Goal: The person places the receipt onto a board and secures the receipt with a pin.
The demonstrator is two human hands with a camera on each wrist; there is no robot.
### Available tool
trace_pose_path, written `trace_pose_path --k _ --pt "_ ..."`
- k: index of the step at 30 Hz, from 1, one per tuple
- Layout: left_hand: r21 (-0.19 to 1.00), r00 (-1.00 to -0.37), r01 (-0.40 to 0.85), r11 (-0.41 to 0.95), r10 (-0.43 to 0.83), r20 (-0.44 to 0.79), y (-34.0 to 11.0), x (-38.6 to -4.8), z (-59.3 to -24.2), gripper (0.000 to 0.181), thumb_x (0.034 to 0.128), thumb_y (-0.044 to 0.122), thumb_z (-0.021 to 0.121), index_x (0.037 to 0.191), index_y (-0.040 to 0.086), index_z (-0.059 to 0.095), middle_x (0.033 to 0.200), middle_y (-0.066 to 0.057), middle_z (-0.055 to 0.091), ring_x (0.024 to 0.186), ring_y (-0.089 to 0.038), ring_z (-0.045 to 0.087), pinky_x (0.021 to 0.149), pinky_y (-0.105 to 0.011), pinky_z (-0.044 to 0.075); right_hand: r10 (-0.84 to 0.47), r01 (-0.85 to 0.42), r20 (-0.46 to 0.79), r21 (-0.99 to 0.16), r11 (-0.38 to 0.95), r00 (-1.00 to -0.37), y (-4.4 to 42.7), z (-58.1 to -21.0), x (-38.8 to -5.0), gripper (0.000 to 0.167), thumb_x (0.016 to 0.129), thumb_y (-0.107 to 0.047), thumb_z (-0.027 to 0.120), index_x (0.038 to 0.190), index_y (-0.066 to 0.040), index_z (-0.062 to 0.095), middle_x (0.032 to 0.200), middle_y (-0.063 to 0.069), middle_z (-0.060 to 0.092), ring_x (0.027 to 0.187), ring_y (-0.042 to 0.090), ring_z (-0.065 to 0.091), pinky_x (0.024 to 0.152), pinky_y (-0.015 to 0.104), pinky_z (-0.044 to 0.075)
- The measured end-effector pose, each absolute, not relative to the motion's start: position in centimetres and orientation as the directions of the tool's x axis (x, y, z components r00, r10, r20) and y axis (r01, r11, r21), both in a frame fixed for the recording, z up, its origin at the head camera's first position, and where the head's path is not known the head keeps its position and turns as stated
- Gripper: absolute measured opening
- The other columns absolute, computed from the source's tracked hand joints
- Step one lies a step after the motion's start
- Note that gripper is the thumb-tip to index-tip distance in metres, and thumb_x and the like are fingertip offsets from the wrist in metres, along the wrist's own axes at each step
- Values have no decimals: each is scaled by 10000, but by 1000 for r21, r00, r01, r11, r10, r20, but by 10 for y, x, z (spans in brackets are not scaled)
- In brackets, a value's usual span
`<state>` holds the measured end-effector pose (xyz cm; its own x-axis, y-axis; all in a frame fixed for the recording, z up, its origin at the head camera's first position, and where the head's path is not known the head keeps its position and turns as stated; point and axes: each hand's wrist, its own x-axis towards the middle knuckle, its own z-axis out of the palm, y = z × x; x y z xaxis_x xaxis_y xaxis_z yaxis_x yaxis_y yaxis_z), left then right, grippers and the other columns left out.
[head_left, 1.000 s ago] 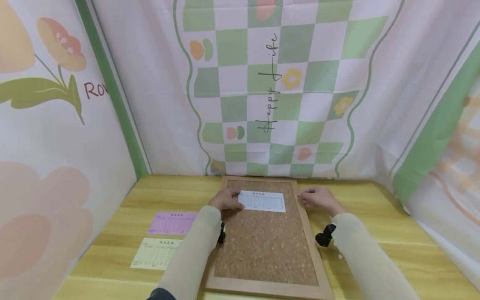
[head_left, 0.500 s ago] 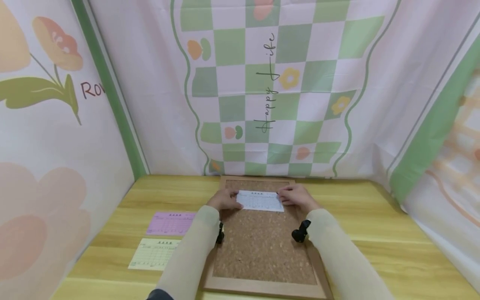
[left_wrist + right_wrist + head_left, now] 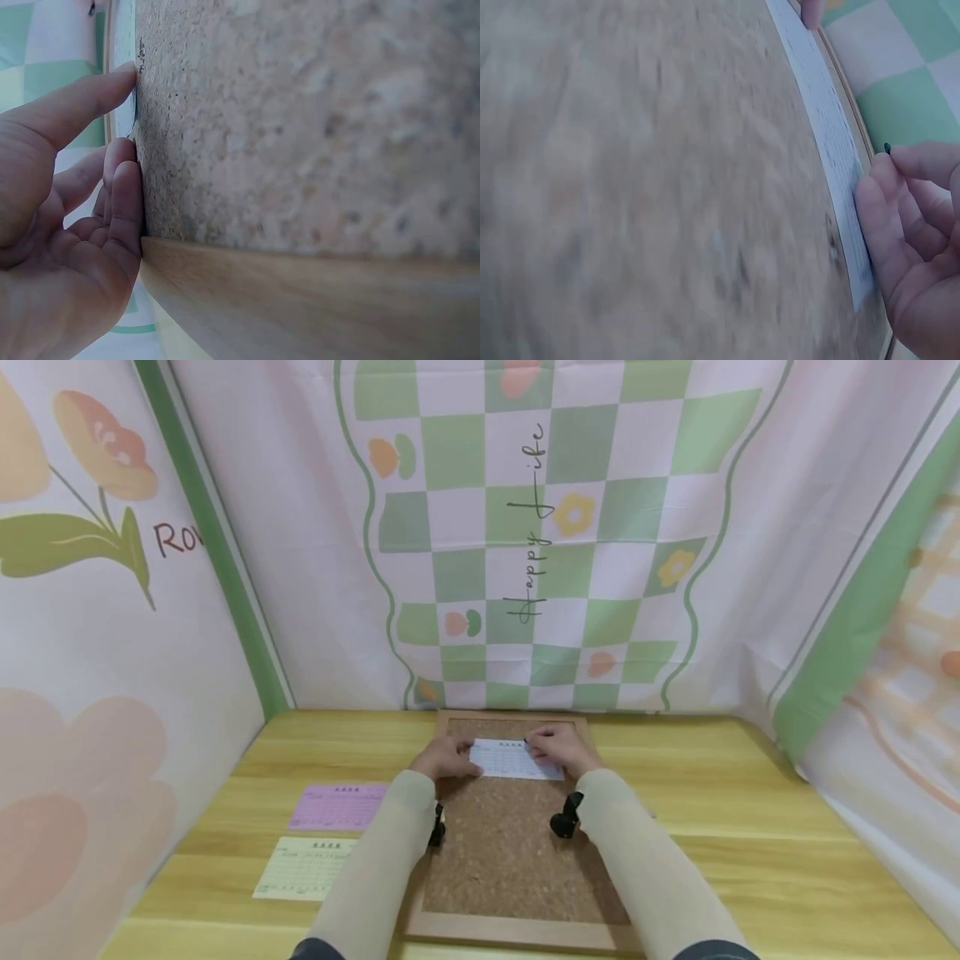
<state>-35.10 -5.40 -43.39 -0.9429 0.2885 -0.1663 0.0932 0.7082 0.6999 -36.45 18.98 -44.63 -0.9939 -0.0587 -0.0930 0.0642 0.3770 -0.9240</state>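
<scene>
A white printed slip of paper (image 3: 506, 763) lies on the upper part of a wood-framed cork board (image 3: 521, 852). At the slip's left end my left hand (image 3: 445, 758) holds it down, thumb and fingertips pressing on the paper and cork. My right hand (image 3: 561, 748) is over the right part of the slip near its top edge. In the right wrist view, its thumb and index finger pinch a small dark pushpin (image 3: 887, 149); most of the pin is hidden. The lower fingers of that hand rest against the slip.
To the left of the board, a purple slip (image 3: 337, 807) and a yellow slip (image 3: 303, 868) lie on the wood-grain table (image 3: 757, 843). A patterned curtain (image 3: 517, 527) hangs right behind the board's far edge.
My right hand has come left from beyond the board's right frame to the top of the white slip, carrying the pushpin. My left hand stays at the slip's left end.
</scene>
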Motion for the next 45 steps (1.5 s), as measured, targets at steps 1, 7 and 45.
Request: trace_pose_path --k 1,7,45 --pt "698 -944 91 711 285 -168 -54 -351 -434 648 882 254 781 1457 96 525 1467 -143 500 1345 -311 451 1093 -454 364 -59 64 -93 -923 381 -994 186 -447 -365 313 999 -136 610 1214 84 663 1052 190 701 895 200 671 755 306 574" --pt "704 -940 102 703 301 -164 -55 -352 -434 654 874 254 786 1452 83 529 1471 -151 496 1360 -323 432 1102 -461 350 -67 70 -107 -910 409 -992 170 -448 -371 289 1011 -137 594 1191 75 672 1045 168 693 891 201 659 769 323 570" --pt "705 -944 100 702 292 -156 -54 -350 -434 638 879 247 776 1445 77 535 1447 -153 517 1321 -313 472 1081 -449 377 49 181 -179 -867 463 -983 153 -440 -379 186 924 -45 645 1044 78 714 756 68 671 642 123 598 560 233 492"
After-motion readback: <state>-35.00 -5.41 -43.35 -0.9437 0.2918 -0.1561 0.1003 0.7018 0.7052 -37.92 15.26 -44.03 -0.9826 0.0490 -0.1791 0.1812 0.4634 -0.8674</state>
